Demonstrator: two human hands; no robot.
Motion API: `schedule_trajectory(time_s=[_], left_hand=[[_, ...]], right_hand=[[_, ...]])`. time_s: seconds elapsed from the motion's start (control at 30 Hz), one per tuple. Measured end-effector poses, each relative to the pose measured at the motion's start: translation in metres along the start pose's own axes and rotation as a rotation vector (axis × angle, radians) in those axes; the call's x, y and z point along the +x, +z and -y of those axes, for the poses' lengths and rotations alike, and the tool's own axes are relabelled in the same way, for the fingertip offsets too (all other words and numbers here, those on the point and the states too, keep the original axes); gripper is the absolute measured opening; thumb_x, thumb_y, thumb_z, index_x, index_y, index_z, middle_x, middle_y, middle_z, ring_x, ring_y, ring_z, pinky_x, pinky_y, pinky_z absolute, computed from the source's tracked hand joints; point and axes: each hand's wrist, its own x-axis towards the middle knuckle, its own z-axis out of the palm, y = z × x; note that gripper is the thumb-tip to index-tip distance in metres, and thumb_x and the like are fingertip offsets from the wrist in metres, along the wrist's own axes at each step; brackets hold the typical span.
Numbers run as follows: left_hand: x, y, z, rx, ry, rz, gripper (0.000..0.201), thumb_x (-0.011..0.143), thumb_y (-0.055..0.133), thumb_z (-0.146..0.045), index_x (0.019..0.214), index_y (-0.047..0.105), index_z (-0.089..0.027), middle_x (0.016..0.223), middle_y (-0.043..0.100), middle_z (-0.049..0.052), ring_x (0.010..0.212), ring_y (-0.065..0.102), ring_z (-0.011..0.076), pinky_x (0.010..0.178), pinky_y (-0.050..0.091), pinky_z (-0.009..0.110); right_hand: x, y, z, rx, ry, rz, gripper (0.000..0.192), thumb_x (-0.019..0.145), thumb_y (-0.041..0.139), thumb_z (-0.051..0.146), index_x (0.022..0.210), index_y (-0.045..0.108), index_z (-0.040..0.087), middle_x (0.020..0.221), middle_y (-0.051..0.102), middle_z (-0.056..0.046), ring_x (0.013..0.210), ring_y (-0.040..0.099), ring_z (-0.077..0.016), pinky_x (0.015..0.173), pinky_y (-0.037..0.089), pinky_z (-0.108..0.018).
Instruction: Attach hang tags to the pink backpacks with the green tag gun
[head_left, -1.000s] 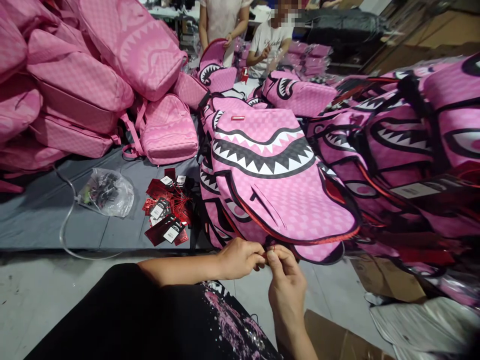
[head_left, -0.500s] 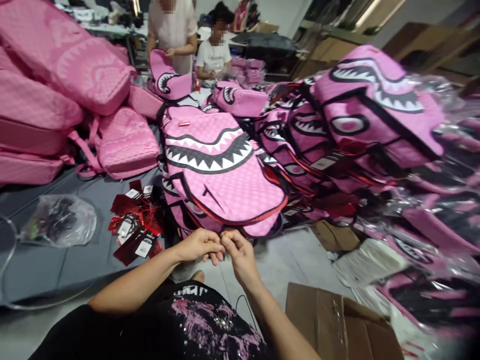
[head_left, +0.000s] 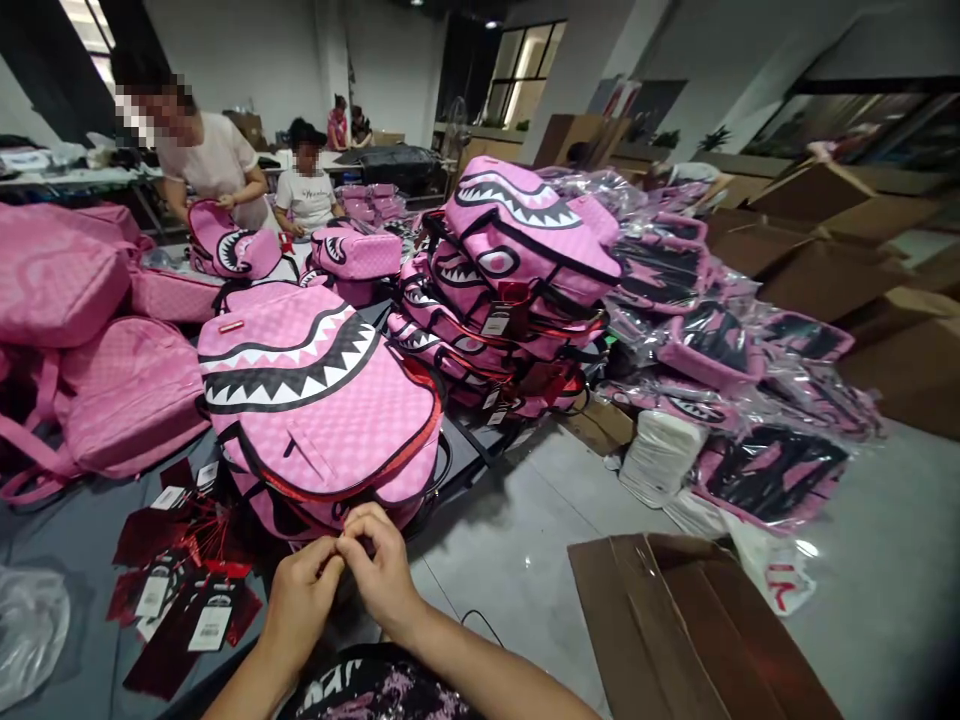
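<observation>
A pink checked backpack (head_left: 352, 425) with a black-and-white shark mouth lies on the grey-covered table, its rounded end towards me. Just at that near end, my left hand (head_left: 301, 598) and my right hand (head_left: 381, 565) meet, fingertips pinched against each other. Whatever is between the fingers is too small or hidden to name. Left of the backpack spreads a bunch of dark red hang tags (head_left: 174, 655) with white labels and red strings.
More shark-mouth backpacks (head_left: 517, 225) are stacked to the right. Plain pink bags (head_left: 135, 390) fill the left. Plastic-wrapped bags (head_left: 772, 470) lie on the right, near a cardboard box (head_left: 675, 620) on the floor. A person in white (head_left: 214, 160) stands behind the table.
My view has swung right and up, so the backpack and tags now sit further left. Both hands stay pinched together at the backpack's near end.
</observation>
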Motion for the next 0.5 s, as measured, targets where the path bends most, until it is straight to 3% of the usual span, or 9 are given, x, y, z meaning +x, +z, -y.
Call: schedule_trajectory(time_s=[0.13,0.3,0.5], left_hand=[[-0.005,-0.002,0.006,-0.093,-0.054,0.110,0.031,0.088,0.052,-0.043,0.084,0.070,-0.019,0.070,0.070,0.001,0.056,0.061,0.0133,0.056,0.049,0.020],[-0.006,0.002,0.011,0.041,-0.094,-0.176,0.025,0.073,0.066,-0.045,0.068,0.064,-0.020,0.062,0.066,-0.002,0.054,0.061,0.0140,0.053,0.048,0.019],[-0.009,0.005,0.007,0.076,-0.062,-0.202,0.024,0.079,0.059,-0.045,0.088,0.072,-0.027,0.080,0.076,-0.003,0.072,0.071,0.0188,0.064,0.055,0.022]], right_hand=[[-0.002,0.000,-0.001,0.006,0.005,-0.019,0.015,0.077,0.061,0.009,0.068,0.057,0.019,0.081,0.058,0.000,0.079,0.056,-0.0135,0.073,0.043,-0.026],[-0.001,0.001,-0.003,0.031,-0.004,-0.049,0.014,0.074,0.065,0.009,0.067,0.058,0.019,0.081,0.059,0.000,0.081,0.058,-0.0142,0.076,0.044,-0.027],[0.001,0.003,-0.006,0.098,0.029,-0.087,0.019,0.068,0.069,0.005,0.062,0.058,0.019,0.078,0.060,0.002,0.078,0.058,-0.0134,0.074,0.044,-0.025]])
